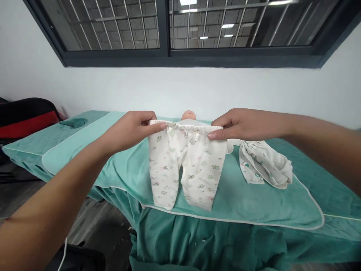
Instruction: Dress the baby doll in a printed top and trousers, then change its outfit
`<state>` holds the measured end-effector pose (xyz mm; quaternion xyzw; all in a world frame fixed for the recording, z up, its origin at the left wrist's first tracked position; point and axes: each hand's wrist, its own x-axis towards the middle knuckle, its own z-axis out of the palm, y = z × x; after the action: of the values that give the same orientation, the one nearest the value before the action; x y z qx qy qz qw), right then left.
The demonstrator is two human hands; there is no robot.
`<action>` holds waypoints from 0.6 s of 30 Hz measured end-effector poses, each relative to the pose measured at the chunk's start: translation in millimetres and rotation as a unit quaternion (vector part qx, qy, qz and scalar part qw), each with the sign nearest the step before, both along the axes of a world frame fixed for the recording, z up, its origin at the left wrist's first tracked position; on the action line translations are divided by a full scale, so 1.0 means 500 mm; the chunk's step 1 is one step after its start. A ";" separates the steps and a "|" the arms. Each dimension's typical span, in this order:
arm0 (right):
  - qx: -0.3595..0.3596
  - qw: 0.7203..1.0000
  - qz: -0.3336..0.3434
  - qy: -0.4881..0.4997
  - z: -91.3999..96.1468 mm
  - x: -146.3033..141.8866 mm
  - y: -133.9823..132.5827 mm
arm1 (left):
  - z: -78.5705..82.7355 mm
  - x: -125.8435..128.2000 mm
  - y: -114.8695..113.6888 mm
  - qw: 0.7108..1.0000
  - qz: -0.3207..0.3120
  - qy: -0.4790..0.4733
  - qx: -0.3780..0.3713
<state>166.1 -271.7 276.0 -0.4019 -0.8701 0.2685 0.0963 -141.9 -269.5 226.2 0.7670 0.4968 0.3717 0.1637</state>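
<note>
Between my two hands hangs a pair of white baby pants [199,162] with small printed figures, the waistband stretched level and both legs dangling over the bed. My left hand [135,128] pinches the waistband at its left end, thumb in front. At the right end my right hand [234,122] pinches it in the same way. Behind the waistband a baby doll [188,114] shows only the top of its head and a bit of pale clothing; the pants hide most of the rest. A crumpled white printed garment [265,163] lies to the right, below my right forearm.
A light green pad [254,207] with a pale edge covers part of the bed, over a darker green cover [214,241]. A black and red chair [28,116] stands at the left. The wall and a barred window [169,56] rise behind the bed.
</note>
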 end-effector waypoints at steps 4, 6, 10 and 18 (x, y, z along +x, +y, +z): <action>-0.041 0.990 0.026 0.132 -0.014 -0.046 -0.018 | -0.006 0.038 -0.003 0.984 -0.046 -0.169 -0.005; -0.034 0.971 0.028 0.233 -0.025 -0.080 -0.018 | -0.006 0.063 -0.009 0.962 -0.109 -0.249 0.005; 0.019 0.914 0.035 0.404 -0.042 -0.131 0.015 | -0.048 0.098 -0.007 0.964 -0.123 -0.237 0.013; -0.055 0.869 -0.121 0.476 -0.154 -0.155 0.146 | -0.206 0.078 0.040 0.976 0.058 -0.211 -0.004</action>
<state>88.5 -198.9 199.0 -0.3322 -0.6471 0.4606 0.5087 -102.7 -249.6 123.0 0.6407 0.4963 0.5317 0.2460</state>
